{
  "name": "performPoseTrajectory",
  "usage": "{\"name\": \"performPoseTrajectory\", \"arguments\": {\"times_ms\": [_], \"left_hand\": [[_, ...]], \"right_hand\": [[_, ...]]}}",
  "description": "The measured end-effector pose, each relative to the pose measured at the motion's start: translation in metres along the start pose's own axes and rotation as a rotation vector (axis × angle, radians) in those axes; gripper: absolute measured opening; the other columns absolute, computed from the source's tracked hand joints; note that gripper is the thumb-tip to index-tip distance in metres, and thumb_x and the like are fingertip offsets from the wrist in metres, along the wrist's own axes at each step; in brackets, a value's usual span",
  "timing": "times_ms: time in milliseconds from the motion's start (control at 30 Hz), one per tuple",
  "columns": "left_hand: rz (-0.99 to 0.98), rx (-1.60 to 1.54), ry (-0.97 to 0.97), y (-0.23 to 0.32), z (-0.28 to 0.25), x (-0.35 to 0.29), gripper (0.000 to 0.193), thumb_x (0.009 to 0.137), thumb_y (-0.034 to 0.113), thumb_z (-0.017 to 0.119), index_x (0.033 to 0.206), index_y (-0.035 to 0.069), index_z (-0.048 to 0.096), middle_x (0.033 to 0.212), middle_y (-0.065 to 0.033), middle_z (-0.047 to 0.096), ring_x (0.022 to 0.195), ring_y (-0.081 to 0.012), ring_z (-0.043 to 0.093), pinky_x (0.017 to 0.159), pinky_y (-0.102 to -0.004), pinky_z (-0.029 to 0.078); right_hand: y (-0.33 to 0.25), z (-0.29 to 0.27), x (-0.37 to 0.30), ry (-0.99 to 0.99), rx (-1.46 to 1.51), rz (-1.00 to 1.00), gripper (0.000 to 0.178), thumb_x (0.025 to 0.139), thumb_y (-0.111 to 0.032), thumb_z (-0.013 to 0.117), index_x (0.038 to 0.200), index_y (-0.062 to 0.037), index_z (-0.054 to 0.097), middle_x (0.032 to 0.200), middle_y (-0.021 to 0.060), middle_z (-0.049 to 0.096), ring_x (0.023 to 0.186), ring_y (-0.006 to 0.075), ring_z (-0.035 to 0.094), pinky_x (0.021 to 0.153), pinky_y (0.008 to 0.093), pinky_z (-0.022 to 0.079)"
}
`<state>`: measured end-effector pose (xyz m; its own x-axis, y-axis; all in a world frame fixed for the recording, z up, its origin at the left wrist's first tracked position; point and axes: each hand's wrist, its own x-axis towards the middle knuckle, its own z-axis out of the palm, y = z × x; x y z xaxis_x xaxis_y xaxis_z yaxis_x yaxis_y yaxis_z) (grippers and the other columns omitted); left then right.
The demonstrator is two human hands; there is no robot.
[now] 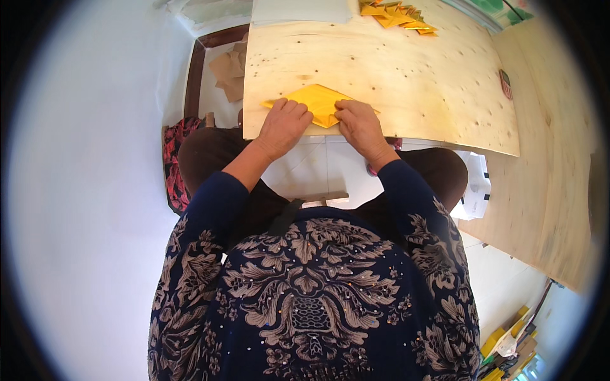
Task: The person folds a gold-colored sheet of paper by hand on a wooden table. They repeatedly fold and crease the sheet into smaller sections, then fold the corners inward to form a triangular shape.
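A sheet of yellow paper (316, 96), partly folded into a wide pointed shape, lies near the front edge of the wooden table (305, 54). My left hand (284, 126) has its fingers curled down over the paper's left side. On the other side my right hand (359, 126) pinches the paper between thumb and fingers. A thin point of the sheet sticks out past each hand. The near corner hangs in the gap between them, close to the table's edge. My fingertips partly hide the folds under them.
Several folded golden paper pieces (400, 16) lie in a row at the far side. A pale flat sheet (301, 11) is at the far left. A small red calculator-like object (506, 84) sits by the right edge. Brown cardboard (229, 73) stands left of the table.
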<state>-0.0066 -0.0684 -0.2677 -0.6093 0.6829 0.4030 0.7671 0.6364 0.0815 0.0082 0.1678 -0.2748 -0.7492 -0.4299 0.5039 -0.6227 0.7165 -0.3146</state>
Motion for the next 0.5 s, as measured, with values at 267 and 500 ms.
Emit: {"name": "performPoseTrajectory", "arguments": {"times_ms": [267,500], "left_hand": [[-0.212,-0.05,-0.168,0.024,-0.013,0.007,0.013,0.081,0.017,0.065,0.09,0.008,0.062,0.091,-0.008,0.062,0.091,-0.0251,0.059,0.084,-0.038,0.043],[-0.383,-0.102,-0.275,0.022,-0.01,0.008,0.019,0.085,0.02,0.061,0.099,0.008,0.063,0.104,-0.0111,0.065,0.101,-0.027,0.06,0.092,-0.0393,0.043]], "right_hand": [[-0.03,0.012,0.014,-0.112,0.068,0.477,0.027,0.082,-0.026,0.07,0.097,-0.0033,0.068,0.113,0.0137,0.064,0.107,0.0323,0.058,0.091,0.0443,0.045],[-0.05,0.046,0.006,-0.033,-0.233,0.393,0.059,0.082,-0.043,0.07,0.127,-0.005,0.06,0.141,0.0182,0.048,0.133,0.034,0.041,0.114,0.0522,0.023]]}}
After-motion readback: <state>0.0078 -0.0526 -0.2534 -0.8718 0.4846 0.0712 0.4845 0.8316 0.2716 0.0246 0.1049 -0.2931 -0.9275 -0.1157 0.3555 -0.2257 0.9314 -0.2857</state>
